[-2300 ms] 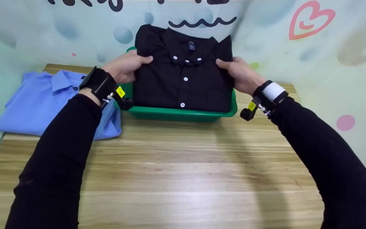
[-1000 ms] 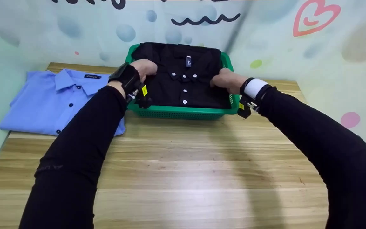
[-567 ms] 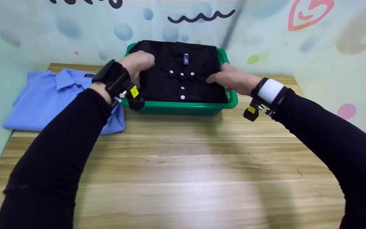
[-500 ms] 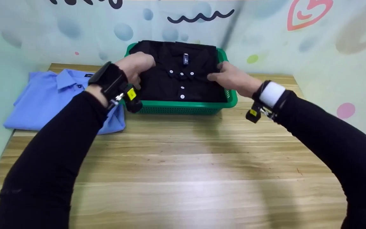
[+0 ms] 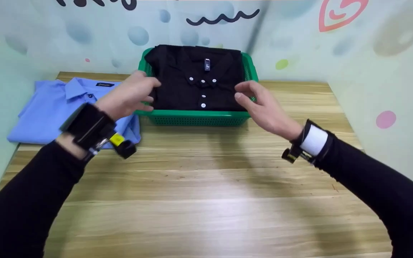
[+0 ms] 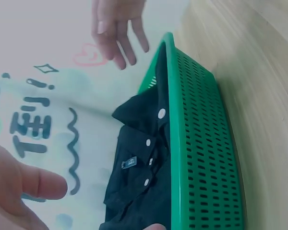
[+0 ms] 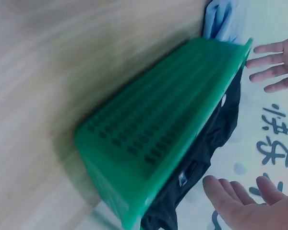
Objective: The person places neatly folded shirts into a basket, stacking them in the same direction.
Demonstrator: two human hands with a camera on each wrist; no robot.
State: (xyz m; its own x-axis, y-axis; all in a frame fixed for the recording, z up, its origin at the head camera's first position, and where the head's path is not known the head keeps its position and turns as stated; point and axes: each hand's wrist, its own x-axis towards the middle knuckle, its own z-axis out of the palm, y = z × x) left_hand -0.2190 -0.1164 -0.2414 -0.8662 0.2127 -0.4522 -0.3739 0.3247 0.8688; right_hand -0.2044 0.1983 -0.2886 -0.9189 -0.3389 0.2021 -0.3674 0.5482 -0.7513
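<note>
A folded black shirt [image 5: 177, 86] with white buttons and a neck label lies face up inside a green plastic basket [image 5: 199, 118]. My left hand [image 5: 129, 95] is over the basket's left end, fingers spread and holding nothing. On the other side my right hand [image 5: 267, 107] hovers by the right end, its fingers loosely bent and parted from the thumb, also holding nothing. In the left wrist view the shirt [image 6: 139, 158] sits below the basket's rim in part, its collar rising above. The right wrist view has the basket [image 7: 134, 129] between both hands.
A folded blue shirt [image 5: 48, 114] with dark buttons lies on the wooden table [image 5: 206, 200], left of the basket and partly behind my left forearm. A printed wall [image 5: 292, 32] stands close behind the basket and along both sides.
The black shirt, earlier held up over the basket by both hands, has been lowered into it. Both hands have let go and drawn back outward and toward me.
</note>
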